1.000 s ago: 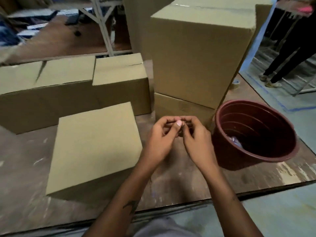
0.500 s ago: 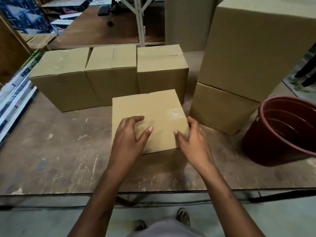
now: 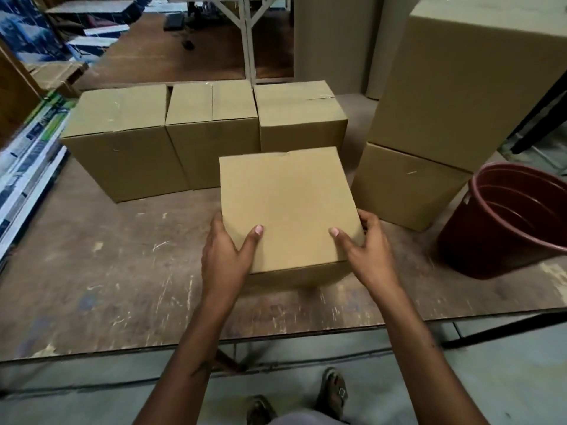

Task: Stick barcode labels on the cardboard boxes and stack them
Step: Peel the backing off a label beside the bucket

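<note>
- The small square brown cardboard box (image 3: pixel 288 207) sits at the near middle of the worn wooden table (image 3: pixel 101 271), held between both hands. No barcode label is visible on the face turned to the camera.
- The left hand (image 3: pixel 228 256) grips the box's near-left corner: the thumb lies flat on the top face and the fingers wrap down the left side wall, mostly hidden. This grip gives purchase on two faces at once.
- The right hand (image 3: pixel 366 250) mirrors it at the near-right corner, thumb on top and curled fingers against the right side wall. Opposed grips of this kind suit lifting or turning the box without tilt.
- Just beyond the fingertips stands a row of three taller brown cardboard boxes (image 3: pixel 208 133), set edge to edge. Whether the held box touches them cannot be told.
- Beyond the right fingers is a stack of two large cardboard boxes (image 3: pixel 445 118), the probable stacking destination.
- A dark red plastic bucket (image 3: pixel 509 222) stands outboard of the right hand, near but apart from it, probably for label backing waste.
- Judgement: the box is being positioned or picked up, and stacking is not yet done.
</note>
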`<state>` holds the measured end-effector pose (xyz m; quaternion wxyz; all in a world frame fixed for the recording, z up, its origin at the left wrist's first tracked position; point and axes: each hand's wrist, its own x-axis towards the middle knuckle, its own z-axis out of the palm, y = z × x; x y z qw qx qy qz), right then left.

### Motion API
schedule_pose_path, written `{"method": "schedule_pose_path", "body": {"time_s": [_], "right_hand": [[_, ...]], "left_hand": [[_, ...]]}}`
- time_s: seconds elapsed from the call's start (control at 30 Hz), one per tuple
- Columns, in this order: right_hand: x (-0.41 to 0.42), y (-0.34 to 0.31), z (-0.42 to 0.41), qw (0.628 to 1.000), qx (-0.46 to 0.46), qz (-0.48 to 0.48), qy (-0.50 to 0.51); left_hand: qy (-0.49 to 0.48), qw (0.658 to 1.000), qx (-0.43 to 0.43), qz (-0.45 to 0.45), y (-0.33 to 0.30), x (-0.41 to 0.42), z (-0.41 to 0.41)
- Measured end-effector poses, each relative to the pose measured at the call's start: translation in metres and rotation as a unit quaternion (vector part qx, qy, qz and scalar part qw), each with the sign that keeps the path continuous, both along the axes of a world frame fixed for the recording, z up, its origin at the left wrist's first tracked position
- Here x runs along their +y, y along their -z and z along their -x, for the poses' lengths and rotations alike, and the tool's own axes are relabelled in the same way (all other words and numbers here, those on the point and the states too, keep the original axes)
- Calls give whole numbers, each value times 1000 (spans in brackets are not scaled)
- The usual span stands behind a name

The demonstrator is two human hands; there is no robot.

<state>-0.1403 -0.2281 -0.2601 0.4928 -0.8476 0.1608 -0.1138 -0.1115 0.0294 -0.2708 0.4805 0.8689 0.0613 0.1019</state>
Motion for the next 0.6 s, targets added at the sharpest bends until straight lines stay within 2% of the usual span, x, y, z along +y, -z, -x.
{"method": "schedule_pose_path", "body": {"time_s": [0.17,0.27,0.5,0.6], "right_hand": [[16,14,6,993,-62,-95,29],[23,32,6,990,-84,-108,33],[37,81,21,998,-50,-21,27],[41,98,29,999,-36,23,31]], "left_hand": [[50,994,-82,61,7,14,4],[67,986,-108,107,23,23,2],[54,989,-77,118,80,36,11],[61,994,-48,74,99,41,18]]}}
